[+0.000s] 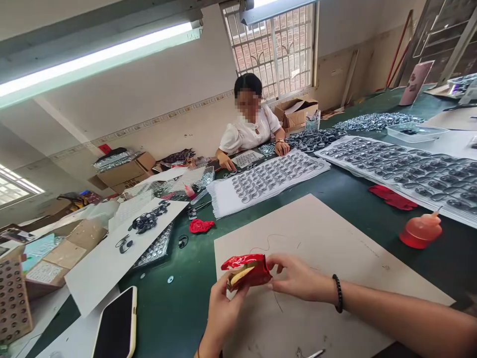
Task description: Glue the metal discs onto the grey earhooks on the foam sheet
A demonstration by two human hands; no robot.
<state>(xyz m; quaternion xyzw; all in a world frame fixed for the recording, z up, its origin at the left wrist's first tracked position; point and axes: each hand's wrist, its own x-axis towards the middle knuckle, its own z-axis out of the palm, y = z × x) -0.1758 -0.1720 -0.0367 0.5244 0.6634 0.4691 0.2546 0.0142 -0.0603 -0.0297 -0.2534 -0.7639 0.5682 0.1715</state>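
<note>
Head view: unlettered red wrapper.

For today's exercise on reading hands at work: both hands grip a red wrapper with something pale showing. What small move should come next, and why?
Probably peel the red wrapper further back with the right hand while the left hand steadies it: the wrapper is only partly open, and the pale contents show just at one end.

red foil wrapper | crumpled, torn open; pale contents showing | held above grey cardboard sheet
</note>
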